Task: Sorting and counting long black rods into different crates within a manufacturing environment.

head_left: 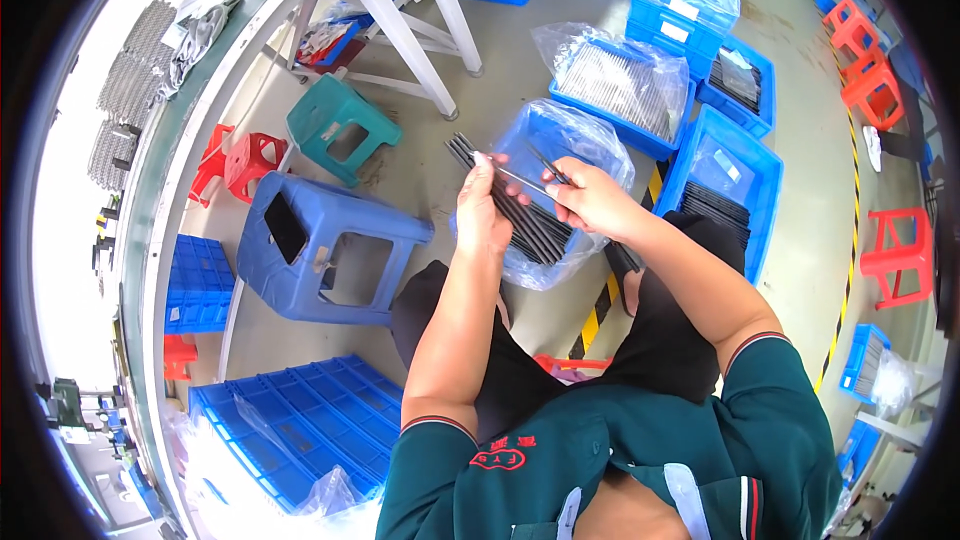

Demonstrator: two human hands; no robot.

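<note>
My left hand [482, 208] is closed around a bundle of thin dark rods [462, 147], whose tips stick up past the fingers. Just to its right, my right hand [592, 198] pinches a slim dark rod [540, 159] between thumb and fingers. A lighter, greyish rod [520, 180] spans the gap between both hands; which hand grips it I cannot tell. Below them, in front of my knees, is a blue crate lined with clear plastic [610, 152]. More dark rods [545, 243] lie under my hands at the crate, partly hidden by them.
A blue crate of silvery rods [618, 90] stands beyond, and another with dark rods [712, 208] is at my right knee. On the left are a blue stool [345, 202] bearing a black phone [286, 227], a green stool [335, 110], and stacked blue crates [310, 420].
</note>
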